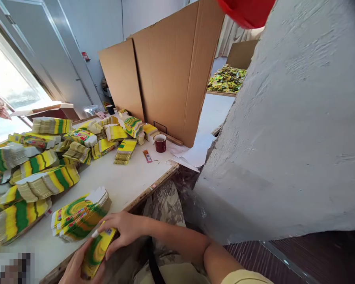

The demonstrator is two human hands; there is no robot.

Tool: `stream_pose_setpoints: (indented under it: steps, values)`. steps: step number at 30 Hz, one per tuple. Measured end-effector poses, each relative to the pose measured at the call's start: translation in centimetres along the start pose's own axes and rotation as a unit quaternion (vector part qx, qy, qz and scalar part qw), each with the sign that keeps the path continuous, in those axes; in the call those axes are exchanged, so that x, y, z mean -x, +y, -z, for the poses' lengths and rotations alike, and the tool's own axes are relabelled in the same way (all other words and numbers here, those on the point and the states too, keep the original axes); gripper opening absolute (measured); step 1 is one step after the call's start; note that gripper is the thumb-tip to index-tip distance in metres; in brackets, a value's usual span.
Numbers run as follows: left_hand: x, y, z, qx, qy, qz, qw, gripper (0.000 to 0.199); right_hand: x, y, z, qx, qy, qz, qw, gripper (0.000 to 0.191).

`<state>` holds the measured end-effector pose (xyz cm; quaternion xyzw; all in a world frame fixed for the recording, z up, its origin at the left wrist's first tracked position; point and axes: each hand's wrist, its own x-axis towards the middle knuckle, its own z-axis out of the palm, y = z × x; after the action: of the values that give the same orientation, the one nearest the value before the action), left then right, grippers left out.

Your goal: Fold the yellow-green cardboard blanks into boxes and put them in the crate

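Low at the table's front edge, my left hand [77, 265] grips the lower end of a small yellow and green printed carton [96, 251]. My right hand [124, 228] has its fingers and thumb around the upper end of that same carton. A small white bit, a flap or a fingertip cover, shows between the hands; I cannot tell which. Just beyond them on the table lies a stack of flat printed cartons [79, 213], fanned and leaning. Part of the left hand is cut off by the lower frame edge.
Many bundles of flat cartons [47, 181] cover the white table's [127, 177] left side. A dark red mug [160, 143] and a small sachet [147, 156] stand farther back. Cardboard sheets [168, 71] rise behind. A large white panel [284, 138] fills the right.
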<state>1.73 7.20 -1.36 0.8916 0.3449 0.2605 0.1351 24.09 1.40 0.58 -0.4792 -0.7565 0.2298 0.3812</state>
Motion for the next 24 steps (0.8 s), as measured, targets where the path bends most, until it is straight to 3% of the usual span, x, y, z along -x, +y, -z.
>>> stream_pose_setpoints:
  steps: [4,6,8,12,15,17,20,24]
  values:
    - [0.5,3.0,1.5,0.035,0.002,0.026,0.999,0.053,0.5,-1.0,-0.9,-0.068,0.052,-0.049,0.995,0.068]
    - [0.9,3.4,3.0,0.032,-0.009,0.051,0.998,0.052,0.7,-1.6,-1.4,-0.101,0.074,-0.054,0.991,0.078]
    - [2.1,2.4,5.6,0.023,-0.030,0.099,0.994,0.054,0.7,-1.9,-1.5,-0.133,0.072,-0.059,0.987,0.085]
    - [7.5,-2.3,12.6,-0.100,-0.057,0.262,0.958,0.063,-1.3,-1.6,0.2,-0.131,0.127,-0.094,0.979,0.044]
    - [10.9,-5.1,15.4,-0.222,-0.027,0.339,0.914,0.086,-4.6,-0.9,1.7,-0.027,0.162,-0.091,0.982,0.031]
    - [11.5,-5.5,15.1,-0.212,-0.007,0.350,0.913,0.091,-7.2,-0.3,1.9,0.055,0.134,-0.109,0.983,0.037]
    - [10.4,-4.3,12.5,-0.085,-0.036,0.319,0.943,0.071,-9.9,1.0,1.0,0.138,0.050,-0.164,0.975,0.037]
    - [7.6,-2.1,9.1,0.038,-0.066,0.276,0.958,0.054,-10.7,2.4,-0.2,0.150,0.018,-0.169,0.974,0.025]
